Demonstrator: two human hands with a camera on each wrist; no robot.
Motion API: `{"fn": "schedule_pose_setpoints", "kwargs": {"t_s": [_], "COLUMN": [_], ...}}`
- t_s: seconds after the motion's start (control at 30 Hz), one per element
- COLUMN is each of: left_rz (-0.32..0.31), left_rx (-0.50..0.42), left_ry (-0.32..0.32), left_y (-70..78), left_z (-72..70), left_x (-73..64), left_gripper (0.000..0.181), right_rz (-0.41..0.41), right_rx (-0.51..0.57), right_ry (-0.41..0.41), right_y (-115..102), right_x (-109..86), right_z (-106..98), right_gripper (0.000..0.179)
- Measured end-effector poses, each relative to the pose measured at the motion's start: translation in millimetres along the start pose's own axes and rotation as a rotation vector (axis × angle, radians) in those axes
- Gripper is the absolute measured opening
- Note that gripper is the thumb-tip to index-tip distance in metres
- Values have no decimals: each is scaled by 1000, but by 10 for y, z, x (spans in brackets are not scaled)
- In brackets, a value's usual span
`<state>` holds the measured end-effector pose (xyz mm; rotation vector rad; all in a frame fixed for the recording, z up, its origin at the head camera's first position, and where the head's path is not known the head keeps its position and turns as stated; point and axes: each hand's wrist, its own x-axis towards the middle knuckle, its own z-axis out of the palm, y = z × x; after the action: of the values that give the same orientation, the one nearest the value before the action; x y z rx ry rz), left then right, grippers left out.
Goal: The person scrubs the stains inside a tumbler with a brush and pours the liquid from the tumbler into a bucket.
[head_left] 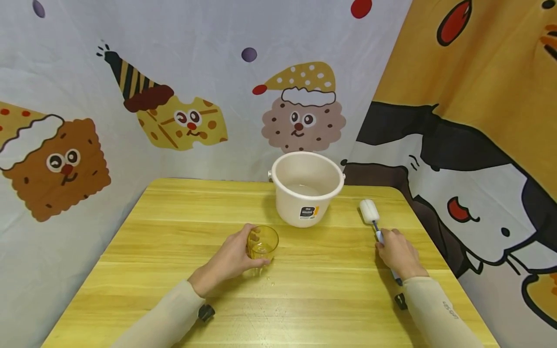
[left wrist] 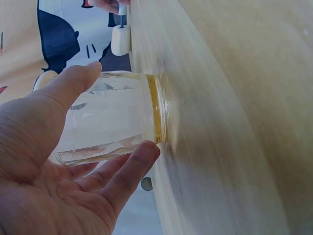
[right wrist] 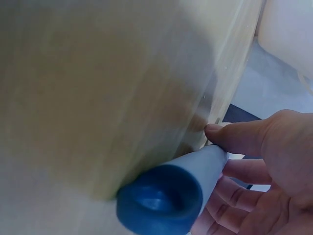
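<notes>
My left hand [head_left: 229, 255] holds a clear yellow glass cup [head_left: 263, 244] upright at the middle of the table, thumb on the near side and fingers around the far side. In the left wrist view the cup's base is right at the tabletop. At the right, my right hand [head_left: 399, 253] grips the handle of a sponge bottle brush. The brush's white sponge head [head_left: 369, 211] points toward the back of the table. In the right wrist view, its pale handle [right wrist: 198, 166] with a blue end cap [right wrist: 159, 200] lies low over the wood, between thumb and fingers.
A cream bucket [head_left: 287, 205] stands at the back middle, beyond the cup, with what looks like some water in it. A few drops [head_left: 271, 281] lie on the wooden table [head_left: 304, 299] near the cup. Printed cartoon curtains [head_left: 209, 38] hang behind and at the sides.
</notes>
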<state>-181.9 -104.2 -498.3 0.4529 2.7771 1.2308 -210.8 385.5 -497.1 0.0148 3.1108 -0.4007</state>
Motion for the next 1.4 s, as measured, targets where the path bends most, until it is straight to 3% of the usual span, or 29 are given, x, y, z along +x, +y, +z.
{"fn": "schedule_pose_setpoints", "kwargs": {"t_s": [0.3, 0.6, 1.4], "left_rz": [-9, -14, -6], "left_rx": [-3, -14, -4], "left_ry": [0, -2, -4], "left_y": [10, 1, 3], "left_z": [-2, 1, 1], "left_x": [-10, -5, 12], "left_gripper": [95, 94, 92], "right_rz": [-9, 27, 43], "right_rx": [16, -2, 23], "right_ry": [21, 11, 58], "right_y": [140, 1, 29], "right_x": [50, -4, -37], "right_z": [83, -19, 11], "right_gripper": [25, 18, 20]}}
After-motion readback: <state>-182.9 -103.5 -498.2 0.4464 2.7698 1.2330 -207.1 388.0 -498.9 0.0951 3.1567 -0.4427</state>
